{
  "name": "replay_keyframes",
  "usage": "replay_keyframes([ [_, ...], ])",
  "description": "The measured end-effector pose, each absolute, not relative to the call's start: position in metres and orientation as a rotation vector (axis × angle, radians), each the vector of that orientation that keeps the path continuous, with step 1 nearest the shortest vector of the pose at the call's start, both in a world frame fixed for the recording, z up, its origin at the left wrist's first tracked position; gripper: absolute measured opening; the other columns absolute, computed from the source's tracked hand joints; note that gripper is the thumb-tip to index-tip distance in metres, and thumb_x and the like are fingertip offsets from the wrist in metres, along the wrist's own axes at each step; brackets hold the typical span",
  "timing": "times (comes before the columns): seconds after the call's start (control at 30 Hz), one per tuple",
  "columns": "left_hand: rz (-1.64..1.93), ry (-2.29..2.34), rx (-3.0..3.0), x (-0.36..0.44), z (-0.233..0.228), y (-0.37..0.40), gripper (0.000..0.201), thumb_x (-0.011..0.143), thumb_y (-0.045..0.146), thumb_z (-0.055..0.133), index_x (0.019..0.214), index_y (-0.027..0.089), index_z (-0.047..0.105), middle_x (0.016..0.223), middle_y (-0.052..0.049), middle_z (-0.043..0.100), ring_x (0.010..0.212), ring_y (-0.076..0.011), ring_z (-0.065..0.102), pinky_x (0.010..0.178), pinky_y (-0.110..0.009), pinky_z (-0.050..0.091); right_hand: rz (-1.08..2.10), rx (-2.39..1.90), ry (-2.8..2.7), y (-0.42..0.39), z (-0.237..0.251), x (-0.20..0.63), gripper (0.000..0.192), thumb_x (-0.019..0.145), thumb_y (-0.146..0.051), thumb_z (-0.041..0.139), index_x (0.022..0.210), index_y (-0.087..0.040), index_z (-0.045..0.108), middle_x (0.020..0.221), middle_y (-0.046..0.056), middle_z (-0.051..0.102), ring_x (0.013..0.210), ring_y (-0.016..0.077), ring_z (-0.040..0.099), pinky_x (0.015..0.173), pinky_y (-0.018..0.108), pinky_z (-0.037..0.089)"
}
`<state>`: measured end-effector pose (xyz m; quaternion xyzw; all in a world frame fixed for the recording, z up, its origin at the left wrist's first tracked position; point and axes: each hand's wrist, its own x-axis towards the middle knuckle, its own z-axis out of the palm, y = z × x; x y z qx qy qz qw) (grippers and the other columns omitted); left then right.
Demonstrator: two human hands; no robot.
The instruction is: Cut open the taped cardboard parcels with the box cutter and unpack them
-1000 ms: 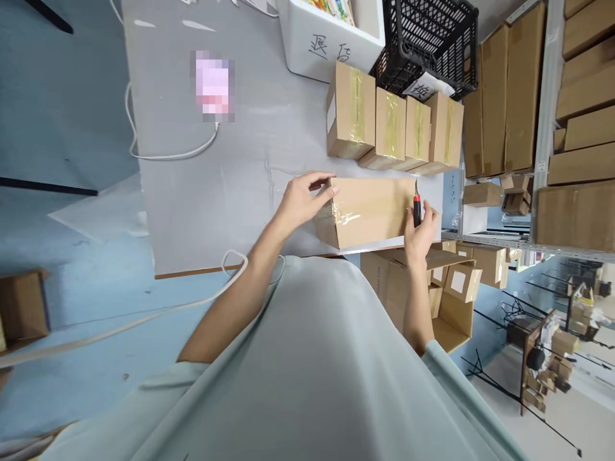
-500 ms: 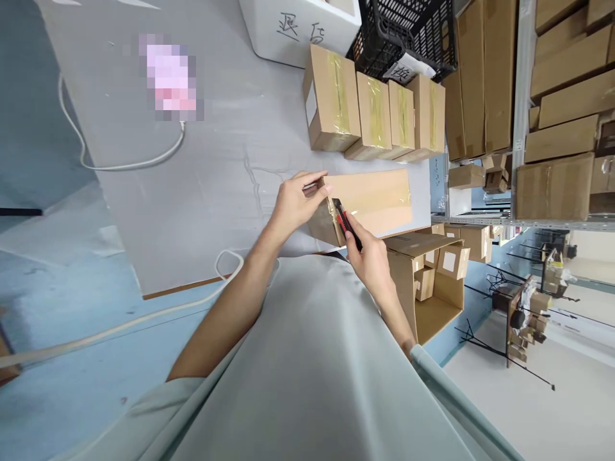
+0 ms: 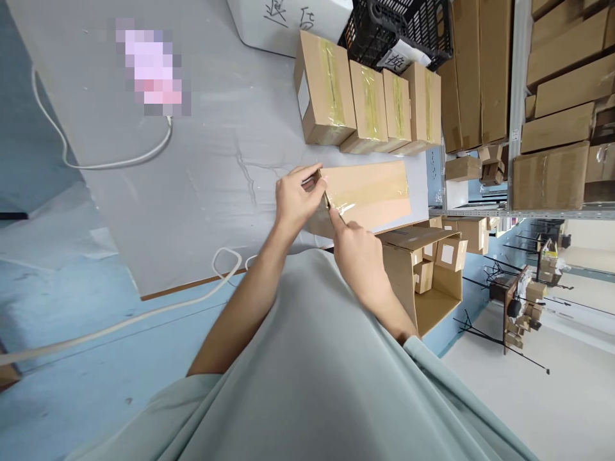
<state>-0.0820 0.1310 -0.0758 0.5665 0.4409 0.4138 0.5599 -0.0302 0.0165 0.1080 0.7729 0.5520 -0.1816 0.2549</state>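
On the far left I see a white cable [image 3: 96, 165] curling over the pale grey desk [image 3: 206, 160] below a blurred pink patch. My left hand [image 3: 294, 200] grasps the near end of the long brown cardboard box sealed with clear tape [image 3: 368, 192], which lies flat on the desk at its front edge. My right hand [image 3: 358, 253] is clenched, fingers [image 3: 337, 221] pressed to that same end; the pictures hide what it grips. Behind stand four taped cardboard boxes [image 3: 369, 102], a white bin with handwritten characters [image 3: 288, 22] I cannot read, then a black plastic crate [image 3: 398, 29] holding a paper label, also illegible.
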Motion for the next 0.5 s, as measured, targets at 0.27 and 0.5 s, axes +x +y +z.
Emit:
replay_keyframes([
  [0.27,0.957,1.078,1.33,-0.083,-0.074,0.129,0.046,0.097,0.045,0.077,0.135,0.019,0.086,0.131,-0.01,0.083,0.127,-0.032,0.079,0.116,-0.051,0.069,-0.518,2.03,1.551,0.007,0.101,-0.02,0.075,0.115,-0.01,0.046,0.187,-0.026,0.033,0.13,0.019,0.081,0.103,0.0236,0.087,0.09,0.031,0.069],
  [0.5,1.009,1.116,1.303,-0.083,-0.075,0.123,0.048,0.097,0.055,0.081,0.129,0.02,0.086,0.136,-0.012,0.083,0.13,-0.0323,0.079,0.119,-0.05,0.067,-0.557,1.955,1.632,0.006,0.114,-0.012,0.069,0.114,-0.008,0.046,0.183,-0.015,0.04,0.117,0.02,0.084,0.097,0.0217,0.088,0.081,0.024,0.068],
])
